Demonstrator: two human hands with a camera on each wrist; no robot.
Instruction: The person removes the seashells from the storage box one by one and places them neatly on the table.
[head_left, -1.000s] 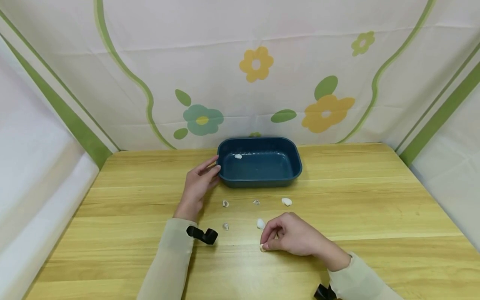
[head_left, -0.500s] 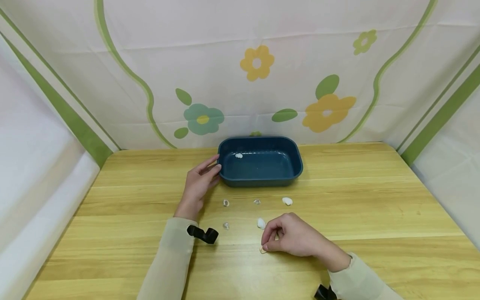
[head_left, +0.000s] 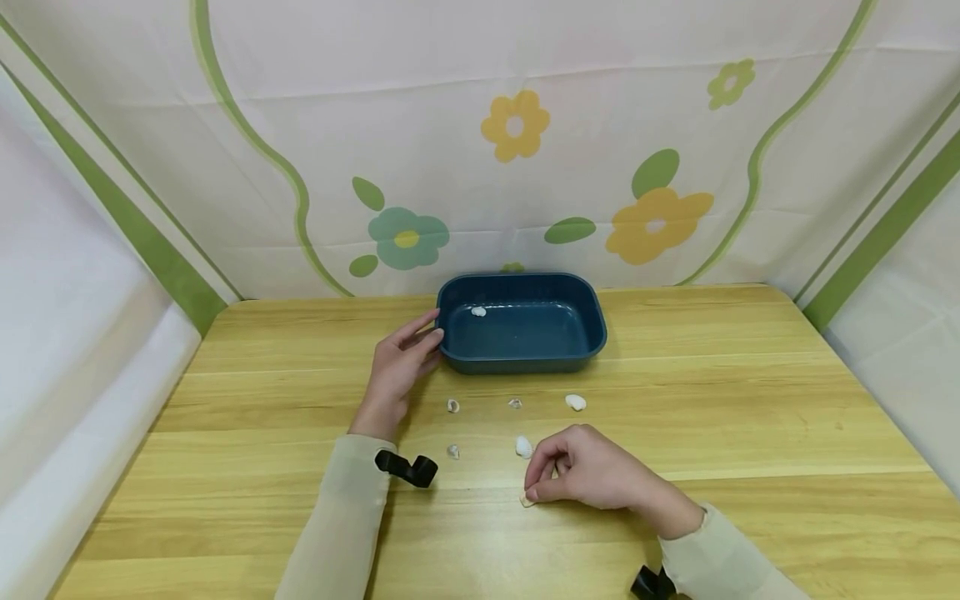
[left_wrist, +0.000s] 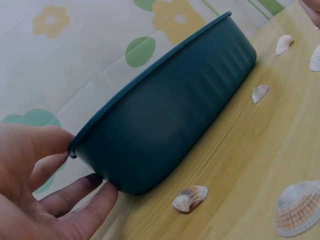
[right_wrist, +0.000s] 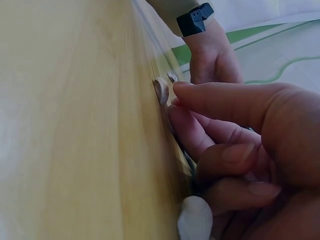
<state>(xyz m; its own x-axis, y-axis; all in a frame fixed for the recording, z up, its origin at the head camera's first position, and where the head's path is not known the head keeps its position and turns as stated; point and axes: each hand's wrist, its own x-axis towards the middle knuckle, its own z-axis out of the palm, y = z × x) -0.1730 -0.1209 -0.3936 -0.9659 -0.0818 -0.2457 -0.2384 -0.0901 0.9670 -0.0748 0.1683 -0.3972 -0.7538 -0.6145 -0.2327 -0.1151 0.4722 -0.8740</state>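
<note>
My left hand (head_left: 396, 371) holds the left end of a dark blue rectangular basin (head_left: 517, 367). In the left wrist view, its fingers (left_wrist: 47, 140) touch the basin's rim and lower side. A small white seashell (head_left: 478, 312) lies inside, toward the left. My right hand (head_left: 592, 468) pinches a small pale yellowish seashell (head_left: 526, 500) between thumb and forefinger, low over the table; the fingertips cover part of it. Just beyond those fingers lies a white ribbed seashell (head_left: 523, 447). In the right wrist view, the thumb and forefinger come together while the other fingers curl in.
Several seashells lie between the hands and the basin, including a white one (head_left: 575, 402), a small broken-looking one (head_left: 514, 403) and two brownish ones at left, the nearer (head_left: 453, 452) and farther (head_left: 453, 406). A flowered curtain (head_left: 465, 167) hangs behind the wooden table (head_left: 750, 400).
The pale seashell at my right fingertips has shifted slightly toward me and shows more below the fingers. My left hand keeps its place on the basin.
</note>
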